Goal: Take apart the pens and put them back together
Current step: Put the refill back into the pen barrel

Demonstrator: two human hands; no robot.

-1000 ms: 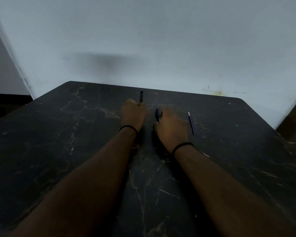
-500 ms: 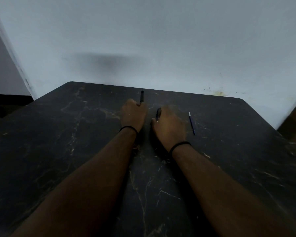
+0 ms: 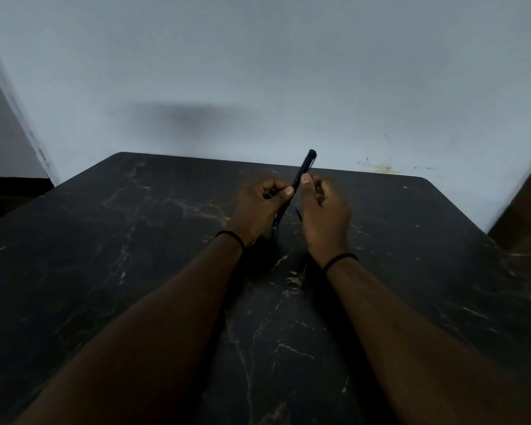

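A black pen [image 3: 304,167] is held up over the dark marble table [image 3: 129,246], tilted with its upper end to the right, near the far edge. My left hand [image 3: 256,208] grips the pen's lower half between thumb and fingers. My right hand [image 3: 327,216] pinches it just above, thumb pressed on the barrel. A short piece of a blue pen [image 3: 298,213] shows on the table between my hands; the rest is hidden behind my right hand. Another dark pen end [image 3: 273,236] pokes out below my left hand.
A pale wall [image 3: 258,72] rises right behind the table's far edge. A brown piece of furniture [image 3: 528,210] stands off the table's right side. Both wrists wear thin black bands.
Both hands have lifted off the table and come together. The black pen, which lay under my left hand, is now raised and gripped by both hands.
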